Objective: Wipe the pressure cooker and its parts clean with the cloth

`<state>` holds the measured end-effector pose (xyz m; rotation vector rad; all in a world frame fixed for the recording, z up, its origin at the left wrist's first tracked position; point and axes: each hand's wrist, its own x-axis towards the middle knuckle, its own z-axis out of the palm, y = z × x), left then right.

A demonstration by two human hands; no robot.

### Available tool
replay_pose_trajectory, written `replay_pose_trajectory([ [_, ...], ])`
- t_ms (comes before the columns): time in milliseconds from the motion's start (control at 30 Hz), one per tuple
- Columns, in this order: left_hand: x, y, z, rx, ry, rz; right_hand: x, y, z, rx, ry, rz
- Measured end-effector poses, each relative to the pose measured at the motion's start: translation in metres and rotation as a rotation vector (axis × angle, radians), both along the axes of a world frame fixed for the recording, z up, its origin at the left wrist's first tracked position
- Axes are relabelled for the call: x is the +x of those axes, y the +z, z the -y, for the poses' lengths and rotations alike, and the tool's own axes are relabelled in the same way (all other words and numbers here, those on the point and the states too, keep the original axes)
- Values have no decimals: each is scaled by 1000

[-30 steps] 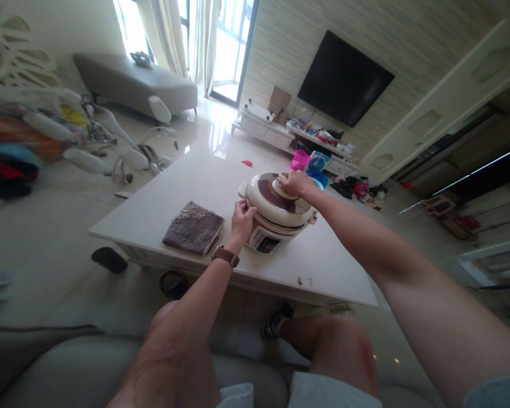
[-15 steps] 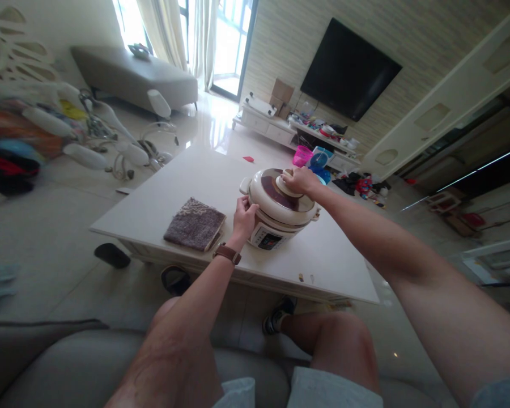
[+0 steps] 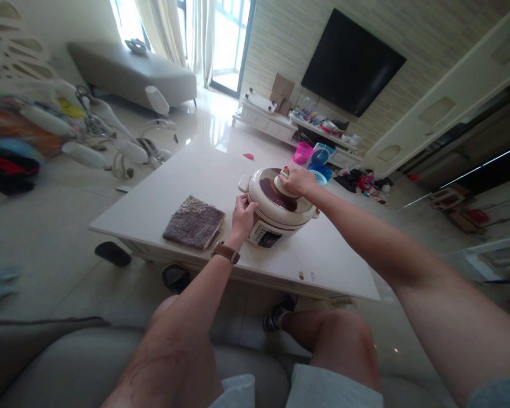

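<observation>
Unchanged: left hand (image 3: 243,215) still grips the cooker (image 3: 272,226) side, right hand (image 3: 296,180) its lid knob (image 3: 279,185).

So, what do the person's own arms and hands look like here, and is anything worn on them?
Both forearms are bare, with no gloves. The left hand has a watch on a brown strap at the wrist; the right hand has nothing on its wrist. A pale grey-blue short sleeve shows at the right upper arm. Rings are too small to tell.

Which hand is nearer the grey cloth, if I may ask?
Left. The left hand is beside the cloth, against the cooker; the right hand is farther, on the lid.
</observation>
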<state>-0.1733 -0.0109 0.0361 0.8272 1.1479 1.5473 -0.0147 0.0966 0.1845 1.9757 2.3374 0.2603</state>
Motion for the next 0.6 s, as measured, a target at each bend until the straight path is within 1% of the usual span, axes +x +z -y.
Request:
replay_pose_trajectory([
  [133,2,5,7,-16,-14,-35,1,-6,3,68,-3,-20],
  [233,4,11,12,30,-43,-45,7,-8,2,84,33,-19],
  [333,5,16,14,74,-52,-14,16,-8,-1,92,118,-1],
  [467,4,18,15,65,-60,-12,27,-5,-8,67,270,42],
  [600,3,16,14,65,-79,-22,31,-5,-14,67,325,55],
])
